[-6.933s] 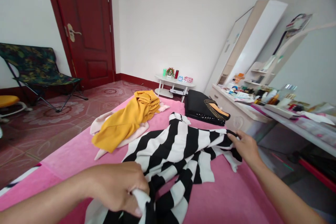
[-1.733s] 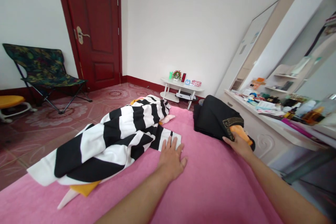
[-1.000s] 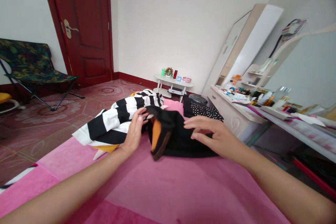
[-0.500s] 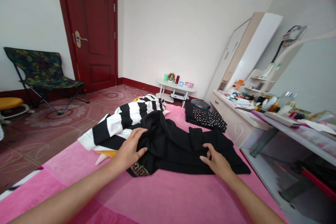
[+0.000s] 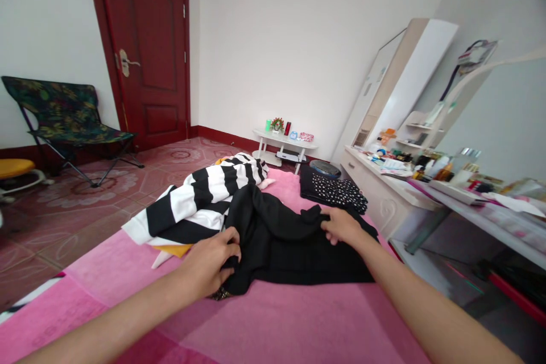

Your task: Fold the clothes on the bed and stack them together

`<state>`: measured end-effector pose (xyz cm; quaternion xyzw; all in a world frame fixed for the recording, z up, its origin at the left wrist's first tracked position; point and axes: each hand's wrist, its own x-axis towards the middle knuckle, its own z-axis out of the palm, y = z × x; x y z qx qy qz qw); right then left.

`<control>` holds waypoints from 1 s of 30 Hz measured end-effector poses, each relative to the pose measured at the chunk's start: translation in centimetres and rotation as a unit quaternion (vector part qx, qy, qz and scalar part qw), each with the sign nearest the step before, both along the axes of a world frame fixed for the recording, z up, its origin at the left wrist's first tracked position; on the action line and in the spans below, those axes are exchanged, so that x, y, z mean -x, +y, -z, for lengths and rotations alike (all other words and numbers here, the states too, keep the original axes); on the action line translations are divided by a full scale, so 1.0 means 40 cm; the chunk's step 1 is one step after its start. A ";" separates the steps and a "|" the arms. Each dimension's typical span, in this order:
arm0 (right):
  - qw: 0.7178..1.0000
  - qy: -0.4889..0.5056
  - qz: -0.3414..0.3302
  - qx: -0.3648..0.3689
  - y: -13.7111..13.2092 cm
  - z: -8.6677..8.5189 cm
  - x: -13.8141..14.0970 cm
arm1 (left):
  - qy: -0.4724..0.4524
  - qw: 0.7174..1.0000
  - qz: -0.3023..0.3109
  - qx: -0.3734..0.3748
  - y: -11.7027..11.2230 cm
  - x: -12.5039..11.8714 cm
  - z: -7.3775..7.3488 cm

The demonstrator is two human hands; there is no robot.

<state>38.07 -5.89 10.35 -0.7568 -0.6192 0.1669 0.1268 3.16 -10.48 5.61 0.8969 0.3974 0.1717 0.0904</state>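
A black garment [image 5: 294, 256] lies crumpled across the pink bedspread [image 5: 273, 318]. My left hand [image 5: 219, 259] is closed on its left end, with the fingers curled round a fold of cloth; the gold-studded trim [image 5: 220, 294] shows just below and is mostly covered. At the garment's upper right edge, my right hand [image 5: 340, 224] pinches a raised fold between thumb and fingers. Behind the left hand sits a bunched black-and-white striped garment [image 5: 200, 196], with a bit of yellow cloth [image 5: 177, 249] under its near edge.
A folded black garment with white dots [image 5: 335, 190] lies at the bed's far right. Along the right stands a dressing table [image 5: 384, 182] crowded with bottles. A low white stand [image 5: 284, 137], a camouflage folding chair [image 5: 63, 114] and a red door [image 5: 147, 51] are farther off.
My left hand has closed on the garment's left end, bunching it over the gold trim. My right hand has moved up and away from me and taken hold of the upper edge.
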 end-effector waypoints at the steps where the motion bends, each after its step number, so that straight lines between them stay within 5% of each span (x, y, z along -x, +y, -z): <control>1: 0.994 0.096 0.020 -0.055 0.023 -0.025 -0.003 | -0.007 1.000 -0.001 -0.020 -0.005 0.007 -0.011; 3: 0.943 0.241 0.034 -0.229 0.059 -0.051 -0.013 | -0.021 0.998 0.010 -0.065 -0.016 0.020 -0.031; 5: 0.902 0.278 0.005 -0.332 0.075 -0.034 -0.028 | -0.027 0.994 0.041 -0.094 -0.028 0.028 -0.045; 7: 0.928 0.216 -0.054 -0.299 0.070 0.022 -0.046 | -0.036 0.991 0.077 -0.100 -0.039 0.031 -0.049; 10: 0.980 0.038 -0.118 -0.158 0.030 0.133 -0.072 | -0.074 0.991 0.100 -0.051 -0.056 0.027 -0.040; 13: 0.981 -0.114 -0.090 -0.132 -0.022 0.196 -0.085 | -0.135 0.987 0.072 0.053 -0.069 0.019 -0.031; 16: 0.961 -0.215 -0.049 -0.167 -0.055 0.172 -0.088 | -0.201 0.969 0.043 0.135 -0.077 0.018 -0.049; 19: 0.951 -0.259 0.015 -0.166 -0.057 0.094 -0.101 | -0.241 0.941 0.077 0.226 -0.093 0.027 -0.095; 23: 0.972 -0.121 0.106 -0.170 -0.023 0.027 -0.127 | -0.116 0.903 0.188 0.369 -0.135 0.026 -0.139; 26: 0.962 0.123 0.086 -0.228 -0.008 0.058 -0.121 | -0.014 0.861 0.261 0.437 -0.151 0.008 -0.126; 28: 0.952 0.215 0.014 -0.216 -0.022 0.101 -0.101 | -0.027 0.875 0.257 0.410 -0.138 -0.002 -0.102; 30: 0.965 0.205 -0.078 -0.145 -0.057 0.140 -0.073 | -0.061 0.928 0.208 0.302 -0.105 -0.001 -0.074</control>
